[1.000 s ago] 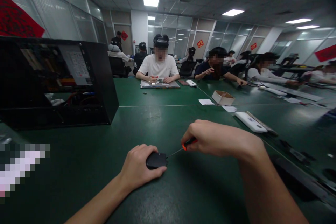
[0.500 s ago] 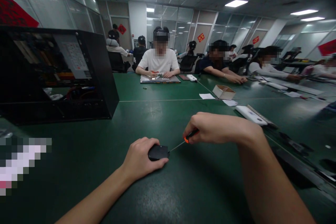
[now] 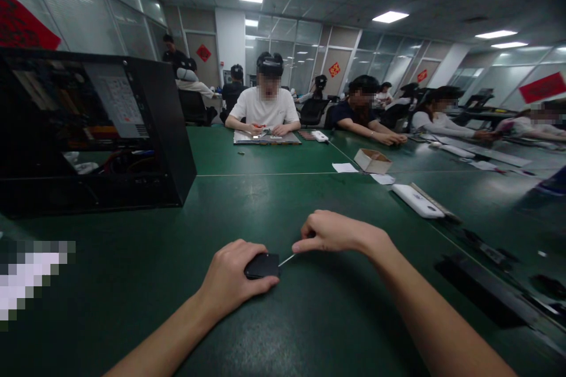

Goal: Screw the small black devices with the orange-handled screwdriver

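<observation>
My left hand is closed round a small flat black box, thumb along its near side and fingers over its far side. The box rests on the green table. In my right hand is a screwdriver, of which only the thin metal shaft shows; my fingers hide the handle. Its shaft slants down to the left, and the tip meets the right end of the box. Whether the tip sits in a screw or a slot cannot be made out.
An opened black computer case stands at the left. Toward the right lie a white power strip, an open cardboard box, papers and dark parts. Across the table a person in a white shirt works over a flat panel.
My right hand has come lower and left, closer to the box, and its wrist has turned. The orange and black screwdriver handle is now hidden. My left hand keeps its hold.
</observation>
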